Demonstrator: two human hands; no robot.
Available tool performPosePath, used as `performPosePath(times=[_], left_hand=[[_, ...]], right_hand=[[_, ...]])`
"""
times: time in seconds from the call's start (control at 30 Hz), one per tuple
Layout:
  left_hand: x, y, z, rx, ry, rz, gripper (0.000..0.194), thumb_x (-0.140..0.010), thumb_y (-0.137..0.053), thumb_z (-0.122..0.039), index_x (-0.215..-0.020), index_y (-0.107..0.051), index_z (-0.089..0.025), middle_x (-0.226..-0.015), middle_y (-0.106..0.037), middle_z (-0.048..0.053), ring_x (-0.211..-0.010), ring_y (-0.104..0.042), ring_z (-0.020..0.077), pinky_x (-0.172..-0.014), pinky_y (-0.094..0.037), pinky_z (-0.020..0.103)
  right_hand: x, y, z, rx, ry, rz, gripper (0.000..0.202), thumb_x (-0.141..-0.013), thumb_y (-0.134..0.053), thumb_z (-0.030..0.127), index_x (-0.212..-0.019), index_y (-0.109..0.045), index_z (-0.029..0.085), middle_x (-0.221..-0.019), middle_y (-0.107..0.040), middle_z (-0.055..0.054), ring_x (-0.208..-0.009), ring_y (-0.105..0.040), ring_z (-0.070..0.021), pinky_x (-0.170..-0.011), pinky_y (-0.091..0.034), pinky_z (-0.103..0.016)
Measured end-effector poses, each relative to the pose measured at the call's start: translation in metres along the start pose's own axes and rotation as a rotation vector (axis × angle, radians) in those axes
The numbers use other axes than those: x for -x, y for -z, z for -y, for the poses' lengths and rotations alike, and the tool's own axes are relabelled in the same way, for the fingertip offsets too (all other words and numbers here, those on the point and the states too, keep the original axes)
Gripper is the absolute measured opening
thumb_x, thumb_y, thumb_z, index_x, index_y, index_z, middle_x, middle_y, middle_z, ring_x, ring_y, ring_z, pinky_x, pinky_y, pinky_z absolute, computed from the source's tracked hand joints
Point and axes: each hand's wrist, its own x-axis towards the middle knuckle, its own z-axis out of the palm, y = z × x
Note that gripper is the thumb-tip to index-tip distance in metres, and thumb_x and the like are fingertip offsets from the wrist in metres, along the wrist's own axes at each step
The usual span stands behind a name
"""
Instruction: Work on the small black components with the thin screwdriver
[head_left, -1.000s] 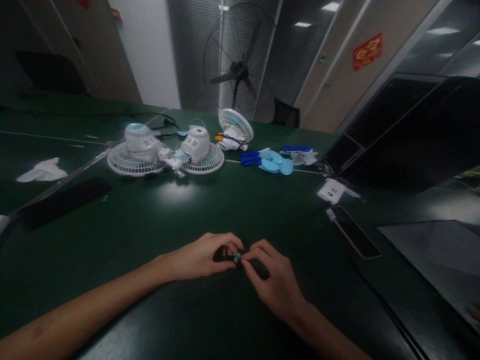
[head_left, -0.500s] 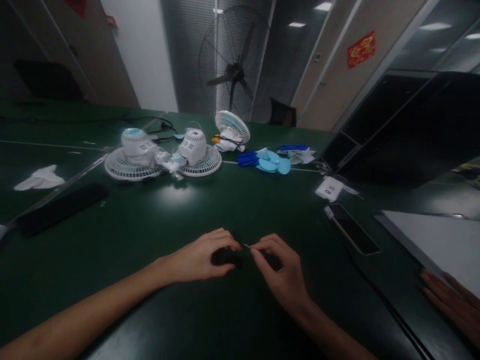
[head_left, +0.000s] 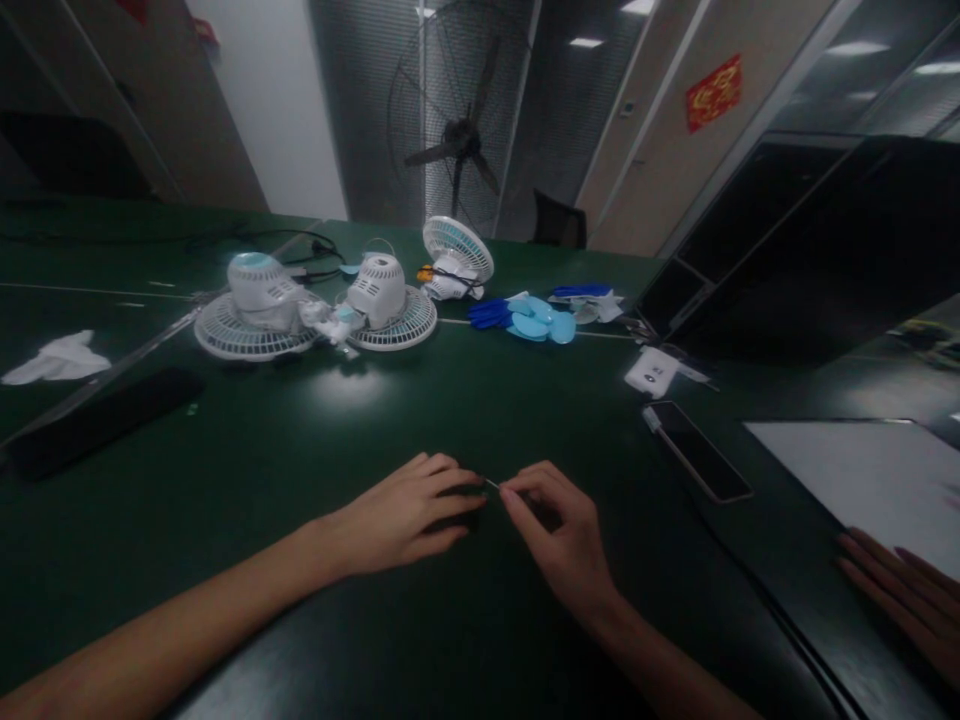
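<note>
My right hand (head_left: 561, 530) pinches a short, thin, pale rod (head_left: 491, 483) between thumb and forefinger; its exact kind is too small to make out. The free end of the rod points left, towards the fingertips of my left hand (head_left: 420, 515). That hand is open, with its fingers stretched out and slightly spread just above or on the green table (head_left: 420, 640). Whether a left fingertip touches the rod, I cannot tell.
Beyond my hands lie white fan heads (head_left: 255, 300), blue gloves (head_left: 491, 313) and light-blue discs (head_left: 541, 320). To the right are a phone (head_left: 697, 452), a white box (head_left: 651, 372), a white sheet (head_left: 862, 470), black cables (head_left: 787, 610) and another person's hand (head_left: 900, 590). A dark monitor (head_left: 810, 250) stands behind.
The fingers of my left hand have straightened out from a curled, arched shape and lie flatter. My right hand keeps its pinch on the rod. The view has shifted slightly.
</note>
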Motion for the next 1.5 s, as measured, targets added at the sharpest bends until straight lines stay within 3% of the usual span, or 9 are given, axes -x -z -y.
performPosePath(times=[0.13, 0.33, 0.47, 0.63, 0.8, 0.97, 1.13, 1.33, 1.5], left_hand=[[0.008, 0.013, 0.033, -0.093, 0.04, -0.035, 0.041, -0.106, -0.054, -0.033, -0.146, -0.062, -0.027, -0.142, -0.065, 0.01, -0.129, -0.057, 0.0278, -0.108, -0.046, 0.044], [0.052, 0.059, 0.119, -0.223, 0.415, -0.185, 0.045, -0.106, -0.048, -0.044, -0.139, -0.068, -0.022, -0.138, -0.068, 0.012, -0.127, -0.059, 0.0307, -0.11, -0.047, 0.049], [0.077, 0.076, 0.149, -0.304, 0.539, -0.247, 0.052, -0.103, -0.049, -0.052, -0.134, -0.072, -0.018, -0.136, -0.069, 0.014, -0.127, -0.059, 0.0328, -0.108, -0.048, 0.047], [0.082, 0.082, 0.147, -0.438, 0.601, -0.218, 0.058, -0.102, -0.048, -0.058, -0.13, -0.074, -0.015, -0.135, -0.07, 0.015, -0.127, -0.058, 0.0349, -0.11, -0.043, 0.048], [0.09, 0.086, 0.152, -0.47, 0.727, -0.275, 0.055, -0.108, -0.037, -0.048, -0.122, -0.074, -0.01, -0.13, -0.072, 0.015, -0.123, -0.059, 0.0324, -0.108, -0.043, 0.045], [0.11, 0.092, 0.17, -0.433, 0.84, -0.379, 0.04, -0.1, -0.052, -0.044, -0.111, -0.077, -0.014, -0.121, -0.075, 0.01, -0.108, -0.067, 0.0296, -0.093, -0.049, 0.036], [0.114, 0.093, 0.175, -0.368, 0.855, -0.425, 0.035, -0.096, -0.058, -0.04, -0.111, -0.076, -0.014, -0.114, -0.077, 0.007, -0.101, -0.07, 0.0265, -0.091, -0.051, 0.034], [0.111, 0.088, 0.168, -0.227, 0.902, -0.533, 0.037, -0.096, -0.064, -0.039, -0.123, -0.068, -0.014, -0.11, -0.075, 0.004, -0.1, -0.071, 0.0247, -0.094, -0.054, 0.036], [0.104, 0.083, 0.161, -0.19, 0.808, -0.673, 0.035, -0.099, -0.061, -0.036, -0.124, -0.067, -0.013, -0.119, -0.074, 0.008, -0.106, -0.07, 0.0253, -0.099, -0.055, 0.04]], right_hand=[[0.0, 0.002, 0.002, 0.006, -0.001, 0.016, 0.011, -0.1, -0.064, 0.024, -0.092, -0.071, 0.022, -0.092, -0.066, -0.004, -0.079, -0.063, -0.0193, -0.068, -0.047, -0.032], [0.0, 0.003, 0.003, -0.029, -0.024, 0.035, 0.012, -0.099, -0.063, 0.024, -0.092, -0.072, 0.022, -0.093, -0.067, -0.004, -0.078, -0.063, -0.0189, -0.066, -0.047, -0.031], [0.0, 0.004, 0.003, -0.037, -0.037, 0.044, 0.011, -0.099, -0.064, 0.023, -0.092, -0.072, 0.021, -0.092, -0.066, -0.004, -0.078, -0.063, -0.0188, -0.065, -0.048, -0.031], [0.0, 0.004, 0.001, -0.024, -0.02, 0.046, 0.011, -0.099, -0.064, 0.022, -0.092, -0.073, 0.022, -0.092, -0.066, -0.004, -0.08, -0.064, -0.0188, -0.068, -0.048, -0.032], [-0.001, 0.004, 0.003, -0.024, -0.031, 0.044, 0.011, -0.099, -0.064, 0.022, -0.093, -0.072, 0.022, -0.092, -0.066, -0.003, -0.079, -0.063, -0.0185, -0.067, -0.047, -0.032], [-0.001, 0.003, 0.003, -0.023, -0.022, 0.059, 0.012, -0.1, -0.063, 0.022, -0.093, -0.072, 0.022, -0.093, -0.066, -0.003, -0.079, -0.063, -0.0188, -0.067, -0.047, -0.032], [0.0, 0.004, 0.003, -0.023, -0.034, 0.053, 0.012, -0.1, -0.062, 0.023, -0.094, -0.072, 0.022, -0.093, -0.066, -0.004, -0.078, -0.063, -0.0186, -0.066, -0.047, -0.032], [-0.002, 0.004, 0.005, -0.007, -0.019, 0.055, 0.013, -0.1, -0.063, 0.023, -0.091, -0.072, 0.022, -0.091, -0.067, -0.004, -0.079, -0.063, -0.0196, -0.067, -0.048, -0.032], [-0.001, 0.005, 0.005, -0.023, -0.04, 0.063, 0.014, -0.1, -0.061, 0.025, -0.091, -0.072, 0.022, -0.092, -0.067, -0.005, -0.077, -0.063, -0.0192, -0.065, -0.049, -0.031]])
